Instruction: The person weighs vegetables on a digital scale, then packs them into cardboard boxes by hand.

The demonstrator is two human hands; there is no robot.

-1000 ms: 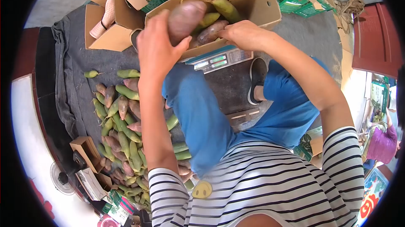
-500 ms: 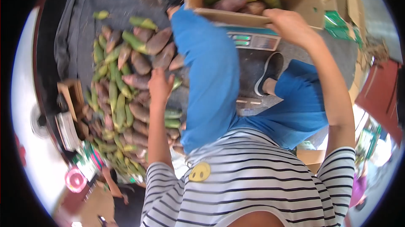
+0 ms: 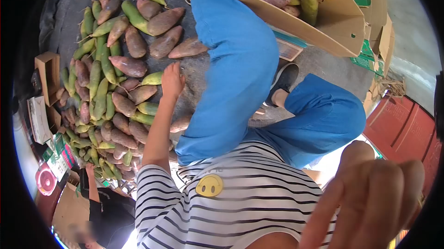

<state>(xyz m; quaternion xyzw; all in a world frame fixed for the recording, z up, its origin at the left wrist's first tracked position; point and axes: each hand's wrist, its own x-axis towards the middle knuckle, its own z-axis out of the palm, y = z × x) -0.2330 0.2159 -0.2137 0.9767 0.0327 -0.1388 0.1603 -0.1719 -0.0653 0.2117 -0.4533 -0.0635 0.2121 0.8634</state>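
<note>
My left hand (image 3: 173, 82) rests low over the right side of a pile of root vegetables, its fingers curled down. The end of a green radish (image 3: 152, 78) meets it, and whatever lies under the fingers is hidden. Purple-brown roots (image 3: 128, 66) and more green radishes lie close by on the left. Large and close to the camera, my right hand (image 3: 370, 198) is raised at the lower right. Its fingers are bent and slightly apart, with nothing visible in them. At the top, a cardboard box (image 3: 323, 29) holds several green and reddish roots.
The box stands over a scale (image 3: 289, 47), mostly hidden by my leg. A small open carton (image 3: 48, 75) and a pink round object (image 3: 46, 178) are at the left. Another person in dark clothing (image 3: 111, 209) is at the lower left. A red panel (image 3: 402, 128) stands at right.
My right hand has let go of the cardboard box's edge and come up close to the camera. My left hand stays at the vegetable pile while the view has shifted.
</note>
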